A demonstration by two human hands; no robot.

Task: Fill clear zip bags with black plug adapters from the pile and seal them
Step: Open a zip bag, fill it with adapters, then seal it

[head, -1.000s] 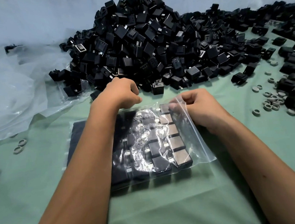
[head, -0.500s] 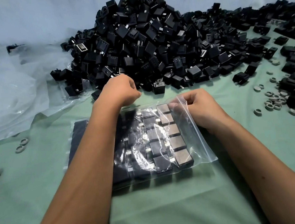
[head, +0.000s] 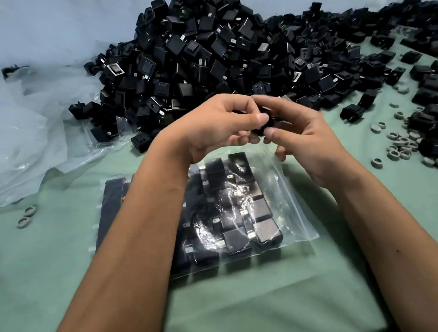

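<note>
Black plug adapters: no brand, label or writing readable on any I can see from here (surfaces dark, glare on the plastic).

Left to right:

Loose clear plastic sheeting (head: 11, 136) bunched at far left on the green cloth (head: 251, 308). A few grey rings (head: 26, 217) lie near its lower edge.

Zip bag (head: 291, 212) lies flat on the cloth, centre, under my forearms. Adapters inside are packed in neat rows, flat faces up, metal prongs pointing left; rows run away from me toward the pile. The bag's long axis I can't call; my left arm covers its left part. Can't tell whether the zip strip is closed.

Pile (head: 215, 47) of loose adapters sits behind the bag against the pale backdrop, orientation random, spilling right along the cloth.

Left hand (head: 209, 129) is raised above the bag's far edge, fingers curled, thumb pressed onto one held adapter (head: 264, 124). Right hand (head: 308, 137) meets it from the other side, thumb and fingers pinching the same adapter. So both hands are clamped on one piece, held between bag and pile (mostly hidden by fingers, so its pointing direction is unclear).

More scattered adapters and a cluster of grey rings (head: 401, 147) on the cloth at far right.
</note>
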